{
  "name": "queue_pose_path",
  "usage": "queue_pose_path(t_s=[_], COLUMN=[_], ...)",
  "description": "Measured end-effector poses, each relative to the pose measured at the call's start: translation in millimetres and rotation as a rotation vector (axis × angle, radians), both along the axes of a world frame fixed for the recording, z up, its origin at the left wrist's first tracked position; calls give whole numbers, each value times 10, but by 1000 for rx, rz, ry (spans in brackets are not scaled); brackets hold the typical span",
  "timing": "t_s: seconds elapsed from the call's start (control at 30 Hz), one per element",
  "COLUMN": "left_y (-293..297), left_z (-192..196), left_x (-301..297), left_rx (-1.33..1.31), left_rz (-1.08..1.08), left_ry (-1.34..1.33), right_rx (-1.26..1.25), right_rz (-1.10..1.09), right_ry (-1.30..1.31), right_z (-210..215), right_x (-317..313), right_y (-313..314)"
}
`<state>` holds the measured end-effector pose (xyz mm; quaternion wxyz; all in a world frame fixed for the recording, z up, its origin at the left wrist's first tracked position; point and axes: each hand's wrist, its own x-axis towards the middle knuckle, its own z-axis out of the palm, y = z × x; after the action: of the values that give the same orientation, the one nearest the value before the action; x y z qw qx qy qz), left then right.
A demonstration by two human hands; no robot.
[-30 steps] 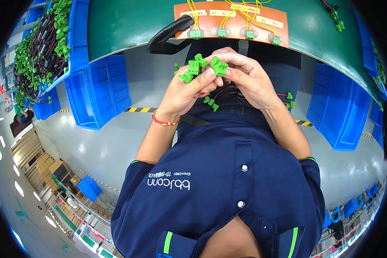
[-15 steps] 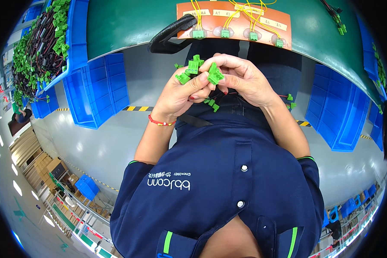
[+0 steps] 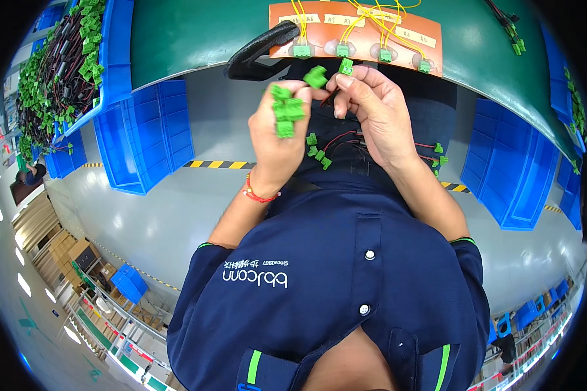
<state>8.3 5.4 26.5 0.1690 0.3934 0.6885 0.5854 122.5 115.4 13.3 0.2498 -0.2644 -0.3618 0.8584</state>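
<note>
A bunch of green plug connectors point(image 3: 285, 112) is gathered in my left hand point(image 3: 272, 140), its fingers closed around them. One more green connector point(image 3: 316, 77) sticks out by that hand's fingertips, slightly blurred. Between the thumb and fingers of my right hand point(image 3: 383, 114) is a single green terminal connector point(image 3: 346, 66). It is held just below the front edge of an orange board point(image 3: 398, 42), close to the green sockets point(image 3: 342, 50) fixed there with yellow wires. Dark wires hang between my hands. More wired green connectors point(image 3: 319, 155) lie across my lap.
The board rests on a green tabletop point(image 3: 195, 32), with a black curved bracket point(image 3: 261, 52) at its left. A blue bin point(image 3: 114, 58) at left is heaped with wired connectors point(image 3: 65, 62). Blue crates point(image 3: 147, 137) stand below on both sides. A few wired connectors point(image 3: 516, 45) lie at the table's right.
My hands have moved apart. The right one has gone up toward the board with a connector; the left has turned, its bunch now facing me.
</note>
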Motion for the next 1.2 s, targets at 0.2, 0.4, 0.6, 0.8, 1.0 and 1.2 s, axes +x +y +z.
queue_pose_path(t_s=[0.2,0.4,0.6,0.8,1.0,1.2], left_y=[-3,36,46,130,132,-84], left_z=[112,153,161,212,61,-113], left_x=[-114,-98,-34,-17,-188,-345], left_rx=[-7,24,75,143,52,-393], left_rz=[-32,-53,-14,-59,-104,-227], left_ry=[-773,-1002,-1094,-1045,-940,-647], right_rx=[-10,-32,115,85,103,-185], right_rz=[-101,-155,14,109,210,447], right_ry=[-37,-36,-187,-203,-248,-221], right_z=[122,128,27,-168,-305,-304], right_x=[-37,-85,23,295,476,464], right_y=[-10,-44,127,79,32,-61])
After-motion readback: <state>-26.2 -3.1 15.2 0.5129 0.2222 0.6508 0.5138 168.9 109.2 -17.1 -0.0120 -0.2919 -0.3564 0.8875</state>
